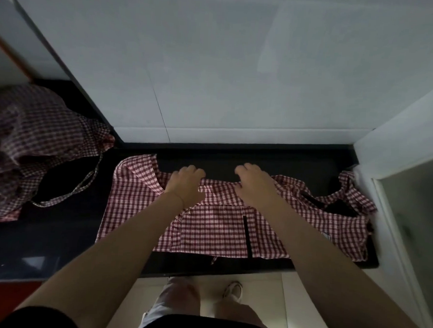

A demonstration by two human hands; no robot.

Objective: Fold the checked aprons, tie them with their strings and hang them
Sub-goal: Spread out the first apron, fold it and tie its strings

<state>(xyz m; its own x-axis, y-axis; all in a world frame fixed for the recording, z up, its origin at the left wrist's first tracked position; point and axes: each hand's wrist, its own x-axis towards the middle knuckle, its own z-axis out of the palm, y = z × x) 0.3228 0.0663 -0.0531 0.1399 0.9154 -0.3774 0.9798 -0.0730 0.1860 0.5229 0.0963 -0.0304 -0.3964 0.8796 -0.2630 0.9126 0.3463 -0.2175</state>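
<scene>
Red-checked apron (232, 227) lies flat on black counter (55, 243); left hand (184, 184) and right hand (255, 186) pinch its far edge with curled fingers. Folding step, probably; next, draw that edge toward the near hem.

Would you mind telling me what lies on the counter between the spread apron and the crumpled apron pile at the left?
In the head view, bare dark counter and a looping checked string from the crumpled pile separate it from the spread apron.

**Red-and-white checks on black**

The apron (207, 226) at centre is checked dark red and white, with a black strip. The heap of aprons (28, 149) at left shows the same check. The table (56, 230) is black; the wall (215, 63) pale grey-white.
</scene>
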